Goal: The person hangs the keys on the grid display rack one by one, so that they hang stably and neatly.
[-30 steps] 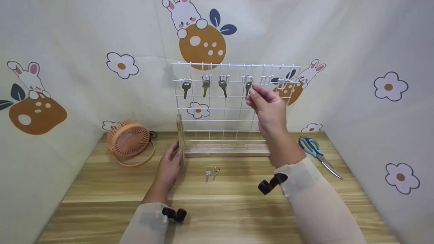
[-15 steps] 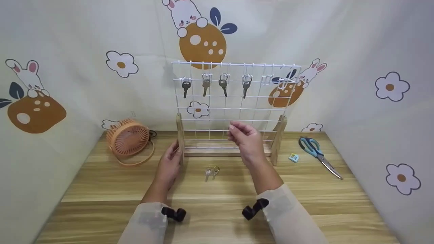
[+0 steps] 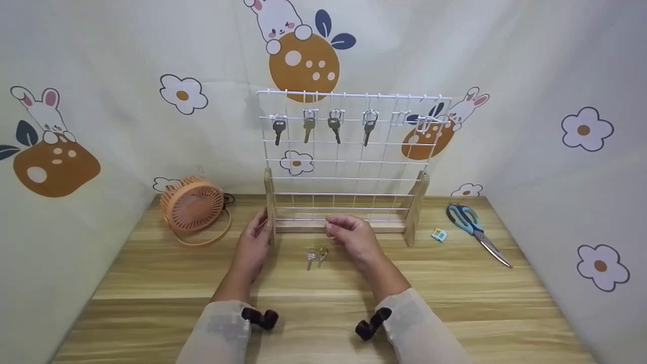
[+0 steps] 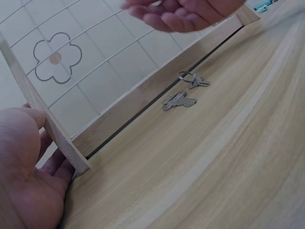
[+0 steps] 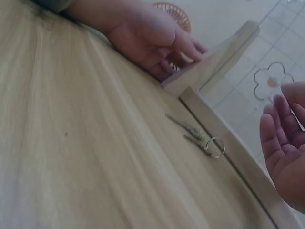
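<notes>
Keys (image 3: pixel 316 256) on a ring lie on the wooden table (image 3: pixel 323 308), just near of the white wire rack (image 3: pixel 349 162) that stands at the table's far edge on a wooden base. Four dark keys (image 3: pixel 323 127) hang in a row along the rack's upper wires. The left hand (image 3: pixel 254 243) rests against the rack's left wooden post, fingers loosely curved around it. The right hand (image 3: pixel 351 237) hovers just right of the loose keys, fingers relaxed and half curled, holding nothing. An orange desk fan (image 3: pixel 192 205) sits far left; scissors (image 3: pixel 475 230) and a small blue eraser (image 3: pixel 438 234) lie to the right.

The head view alone takes in the hanging keys, fan and scissors. The left wrist view shows the pair of keys (image 4: pixel 186 93) flat on the wood beside the base rail, ring toward the rack, and the left palm (image 4: pixel 26 176) pressed to the post. The right wrist view shows the open right fingers (image 5: pixel 281 138) apart from the ring (image 5: pixel 215 147).

A second ago the right hand was up at the fourth hanging key; it has since dropped to table level, while the left hand has stayed on the post.
</notes>
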A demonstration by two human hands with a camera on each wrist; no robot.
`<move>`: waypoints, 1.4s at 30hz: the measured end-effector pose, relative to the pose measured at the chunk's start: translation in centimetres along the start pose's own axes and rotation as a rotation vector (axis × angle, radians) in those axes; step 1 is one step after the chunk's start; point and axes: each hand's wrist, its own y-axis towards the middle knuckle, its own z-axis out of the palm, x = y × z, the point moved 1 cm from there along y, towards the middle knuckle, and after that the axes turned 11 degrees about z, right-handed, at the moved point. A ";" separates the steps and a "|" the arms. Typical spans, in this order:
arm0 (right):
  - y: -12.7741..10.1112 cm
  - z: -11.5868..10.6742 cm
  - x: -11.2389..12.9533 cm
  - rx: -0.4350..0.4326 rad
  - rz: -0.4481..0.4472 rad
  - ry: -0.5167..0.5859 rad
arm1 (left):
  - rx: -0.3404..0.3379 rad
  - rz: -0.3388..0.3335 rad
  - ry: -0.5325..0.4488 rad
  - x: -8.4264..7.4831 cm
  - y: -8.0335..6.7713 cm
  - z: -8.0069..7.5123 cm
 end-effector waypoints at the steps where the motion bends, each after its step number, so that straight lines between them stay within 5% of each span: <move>1: 0.1 -0.1 -0.4 0.006 0.018 -0.023 | 0.002 -0.001 0.002 0.0 0.0 0.0; 9: 0.6 -0.7 -2.3 0.096 0.042 -0.199 | -0.003 -0.008 0.021 -0.1 -0.1 0.0; 27: 0.4 -0.9 -2.4 0.067 -0.063 -0.690 | -0.013 -0.032 -0.006 -0.2 0.1 0.0; 36: 0.2 -1.2 -1.6 0.106 -0.094 -0.571 | -0.020 -0.053 -0.012 -0.1 0.1 -0.1; 42: -1.1 -1.4 1.8 0.081 -0.163 -0.342 | -0.001 -0.024 -0.018 -0.2 0.1 0.0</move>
